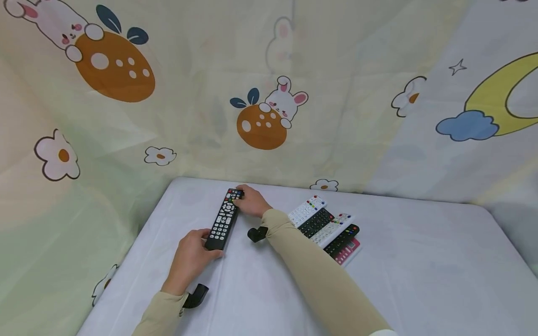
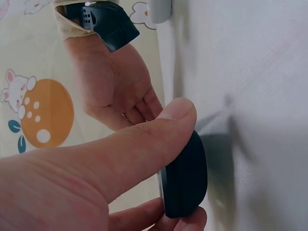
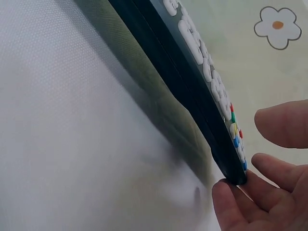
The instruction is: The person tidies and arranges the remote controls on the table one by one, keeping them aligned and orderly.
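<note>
A long black remote control (image 1: pixel 222 221) with white and coloured buttons is held at a slant over the white tabletop, its shadow below it. My left hand (image 1: pixel 191 256) grips the near end, thumb on one side and fingers on the other, as the left wrist view shows with the remote's dark end (image 2: pixel 187 178). At the far end is my right hand (image 1: pixel 253 201). In the right wrist view its fingertips touch the remote's tip (image 3: pixel 236 175) from below, while the thumb (image 3: pixel 284 125) stands apart from the buttons.
Right of the right forearm lies a fanned row of several remotes: a white one (image 1: pixel 307 211), black and white ones, and a red-faced one (image 1: pixel 348 252). The forearm partly covers them. A printed cloth (image 1: pixel 344 116) hangs behind the white tabletop (image 1: pixel 420 261).
</note>
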A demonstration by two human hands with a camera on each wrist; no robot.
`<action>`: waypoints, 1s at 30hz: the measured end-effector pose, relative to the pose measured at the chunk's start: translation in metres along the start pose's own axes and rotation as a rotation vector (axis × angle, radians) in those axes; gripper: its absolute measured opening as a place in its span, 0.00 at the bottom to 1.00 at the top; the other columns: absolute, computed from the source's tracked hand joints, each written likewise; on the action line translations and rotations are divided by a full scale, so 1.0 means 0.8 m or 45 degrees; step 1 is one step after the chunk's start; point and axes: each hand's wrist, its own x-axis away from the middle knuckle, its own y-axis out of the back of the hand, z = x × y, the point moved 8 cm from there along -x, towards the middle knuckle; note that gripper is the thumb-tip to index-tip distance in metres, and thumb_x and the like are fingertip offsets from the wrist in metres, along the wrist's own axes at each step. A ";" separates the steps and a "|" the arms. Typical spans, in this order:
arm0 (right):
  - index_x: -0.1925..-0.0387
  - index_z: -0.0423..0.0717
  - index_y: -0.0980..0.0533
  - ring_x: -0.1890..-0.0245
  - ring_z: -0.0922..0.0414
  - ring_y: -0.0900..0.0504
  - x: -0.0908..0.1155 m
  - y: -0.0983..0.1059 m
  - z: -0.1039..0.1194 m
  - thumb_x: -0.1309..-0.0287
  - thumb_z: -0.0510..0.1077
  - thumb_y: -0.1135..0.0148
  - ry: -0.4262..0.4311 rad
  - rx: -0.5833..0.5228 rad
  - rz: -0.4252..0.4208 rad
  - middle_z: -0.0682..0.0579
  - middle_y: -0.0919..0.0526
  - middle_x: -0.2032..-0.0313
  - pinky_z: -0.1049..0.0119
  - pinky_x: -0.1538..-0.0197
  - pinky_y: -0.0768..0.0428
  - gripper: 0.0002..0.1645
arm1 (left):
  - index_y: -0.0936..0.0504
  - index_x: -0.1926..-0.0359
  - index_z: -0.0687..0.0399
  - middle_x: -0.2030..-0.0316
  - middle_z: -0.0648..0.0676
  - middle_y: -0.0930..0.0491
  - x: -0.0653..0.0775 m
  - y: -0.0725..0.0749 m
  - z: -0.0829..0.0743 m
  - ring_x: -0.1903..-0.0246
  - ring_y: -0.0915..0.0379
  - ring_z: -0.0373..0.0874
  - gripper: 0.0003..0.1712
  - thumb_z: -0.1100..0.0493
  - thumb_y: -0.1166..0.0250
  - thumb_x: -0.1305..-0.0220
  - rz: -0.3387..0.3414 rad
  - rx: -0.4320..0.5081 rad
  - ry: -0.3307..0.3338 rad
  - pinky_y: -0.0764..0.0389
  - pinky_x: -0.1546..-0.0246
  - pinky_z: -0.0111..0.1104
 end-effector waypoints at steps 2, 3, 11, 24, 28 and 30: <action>0.28 0.43 0.34 0.34 0.51 0.30 -0.003 -0.004 0.002 0.30 0.46 0.43 0.004 0.024 0.010 0.44 0.28 0.33 0.57 0.31 0.35 0.32 | 0.24 0.41 0.72 0.54 0.64 0.21 0.001 0.002 0.002 0.64 0.24 0.48 0.41 0.58 0.18 0.54 -0.004 -0.007 0.007 0.23 0.62 0.42; 0.28 0.43 0.34 0.33 0.51 0.30 -0.004 -0.006 0.003 0.30 0.46 0.43 0.008 0.028 0.018 0.44 0.29 0.32 0.57 0.31 0.35 0.32 | 0.24 0.41 0.72 0.54 0.64 0.21 0.001 0.003 0.003 0.63 0.24 0.48 0.41 0.58 0.18 0.54 -0.005 -0.005 0.012 0.23 0.62 0.42; 0.30 0.43 0.33 0.34 0.51 0.30 -0.008 -0.018 0.005 0.30 0.45 0.43 0.037 0.083 0.045 0.45 0.29 0.32 0.59 0.31 0.35 0.30 | 0.25 0.40 0.72 0.54 0.65 0.19 0.002 0.000 0.014 0.62 0.23 0.50 0.42 0.57 0.19 0.54 0.012 -0.017 0.050 0.22 0.60 0.45; 0.28 0.42 0.36 0.29 0.50 0.34 -0.007 -0.022 0.001 0.29 0.46 0.43 0.082 0.156 0.056 0.45 0.32 0.30 0.60 0.28 0.39 0.32 | 0.25 0.39 0.73 0.52 0.66 0.20 0.001 -0.007 0.018 0.60 0.23 0.52 0.42 0.58 0.19 0.53 0.034 -0.027 0.071 0.23 0.58 0.47; 0.25 0.43 0.40 0.27 0.51 0.38 -0.008 -0.021 -0.004 0.30 0.47 0.44 0.084 0.174 0.075 0.45 0.35 0.27 0.61 0.27 0.42 0.36 | 0.25 0.40 0.73 0.52 0.67 0.20 -0.001 -0.007 0.017 0.60 0.23 0.53 0.42 0.58 0.19 0.53 0.030 -0.035 0.058 0.23 0.57 0.47; 0.24 0.44 0.41 0.26 0.51 0.40 -0.007 -0.018 -0.006 0.30 0.48 0.44 0.084 0.175 0.081 0.46 0.36 0.27 0.61 0.27 0.43 0.37 | 0.25 0.40 0.74 0.52 0.67 0.20 -0.002 -0.007 0.016 0.59 0.23 0.54 0.42 0.59 0.19 0.53 0.026 -0.037 0.051 0.23 0.57 0.48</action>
